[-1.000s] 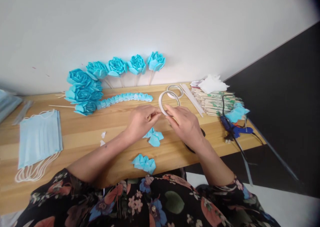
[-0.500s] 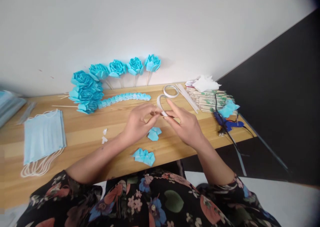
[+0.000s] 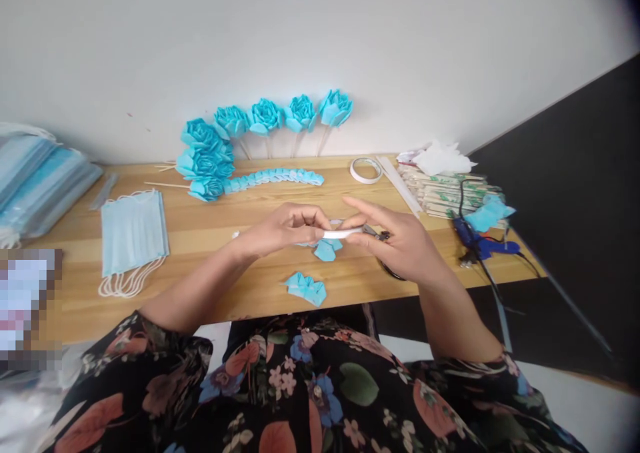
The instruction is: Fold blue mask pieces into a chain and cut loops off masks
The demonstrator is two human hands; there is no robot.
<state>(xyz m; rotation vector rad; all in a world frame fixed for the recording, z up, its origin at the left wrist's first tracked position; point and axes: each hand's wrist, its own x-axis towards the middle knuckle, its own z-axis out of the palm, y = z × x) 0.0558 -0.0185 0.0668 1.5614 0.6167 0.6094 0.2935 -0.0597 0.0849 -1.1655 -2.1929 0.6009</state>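
Between my two hands is a narrow roll of white tape (image 3: 343,234), turned nearly edge-on. My left hand (image 3: 287,232) pinches its left end between thumb and fingers. My right hand (image 3: 395,240) grips the right end with thumb and a bent finger, while its index finger stretches out above. Beneath the hands lie folded light-blue petals (image 3: 327,249), partly covered. A strip of joined blue petals (image 3: 307,288) rests nearer the table edge. Under my right hand, part of a dark-handled tool, seemingly scissors (image 3: 391,270), shows.
Blue flowers on sticks (image 3: 266,116) lean against the wall, beside a row of petals (image 3: 275,176). A second tape roll (image 3: 365,170) lies behind my hands. Face masks (image 3: 134,233) are at left. Wrapped sticks (image 3: 445,196) and a blue glue gun (image 3: 493,246) sit at right.
The tape roll has come down toward me and tilted from a visible ring to nearly edge-on, still in both hands. The camera view has shifted, and the dark-handled tool now shows.
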